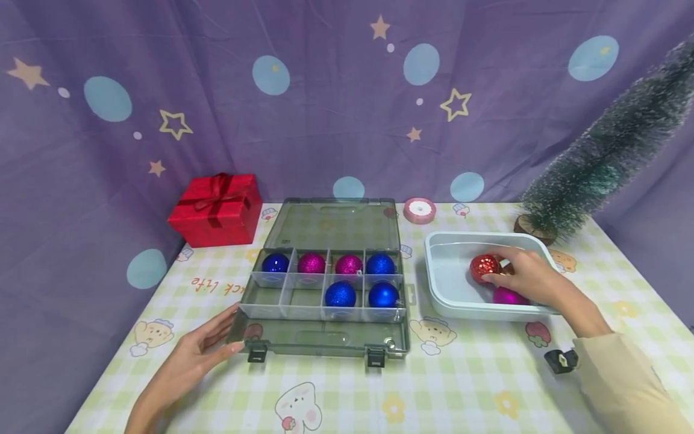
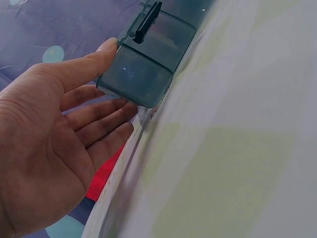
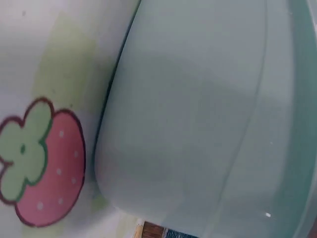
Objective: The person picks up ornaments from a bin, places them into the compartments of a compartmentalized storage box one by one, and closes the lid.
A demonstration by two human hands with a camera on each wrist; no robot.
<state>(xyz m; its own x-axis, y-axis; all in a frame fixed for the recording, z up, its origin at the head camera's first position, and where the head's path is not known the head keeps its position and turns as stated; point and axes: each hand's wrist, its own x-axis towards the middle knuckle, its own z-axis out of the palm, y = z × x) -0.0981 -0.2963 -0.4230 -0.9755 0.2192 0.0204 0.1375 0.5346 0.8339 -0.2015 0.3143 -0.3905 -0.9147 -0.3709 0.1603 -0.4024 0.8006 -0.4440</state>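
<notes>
A clear grey compartment case [image 1: 320,334] lies with its lid raised, holding blue baubles [image 1: 340,295] and pink baubles [image 1: 311,263] in separate cells. At its front left corner, my left hand [image 1: 192,355] rests thumb and loosely extended fingers against the case; the left wrist view shows the thumb [image 2: 106,47] at the edge. My right hand [image 1: 528,277] reaches into a pale blue bin [image 1: 447,283] and pinches a glittery red bauble [image 1: 482,267] between thumb and index finger. A magenta bauble [image 1: 508,296] lies below that hand. The right wrist view shows only the bin's outer wall [image 3: 188,119].
A red gift box [image 1: 217,211] stands back left. Behind the case is a pink-rimmed ribbon spool [image 1: 420,210]. A frosted miniature tree [image 1: 591,163] leans over the right rear corner. A small black object [image 1: 560,361] lies by the right sleeve [image 1: 623,380].
</notes>
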